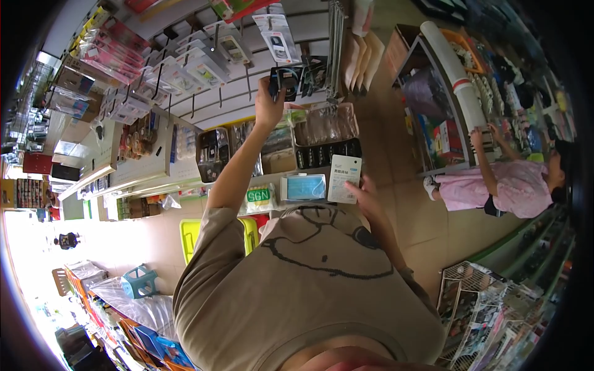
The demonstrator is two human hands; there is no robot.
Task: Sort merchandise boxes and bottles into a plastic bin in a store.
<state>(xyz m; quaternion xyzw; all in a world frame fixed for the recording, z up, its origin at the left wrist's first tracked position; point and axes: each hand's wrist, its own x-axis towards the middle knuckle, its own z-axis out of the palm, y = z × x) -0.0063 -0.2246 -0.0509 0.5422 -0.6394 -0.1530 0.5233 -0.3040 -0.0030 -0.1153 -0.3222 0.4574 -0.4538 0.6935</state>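
Note:
My left hand (270, 105) reaches up to the slatted wall, thumb and fingers gripping a dark flat package (289, 83) with a blue and black design. Beside it hang more dark packages (314, 76). Close to my chest on the right, my right hand (367, 195) holds a white card package (345, 180) upright, printed side showing; its lower edge is beside my shirt. Just left of that package lies an open box of blue face masks (304, 187). A bag of white masks with a green label (261, 197) is left of the box.
Metal hooks with blister packs (204, 72) cover the wall to the left. Trays of small goods (325, 125) stand below my left hand. A person in pink (519, 185) is at the right by a goods rack. A blue stool (139, 281) stands lower left, near a wire rack (464, 297) opposite.

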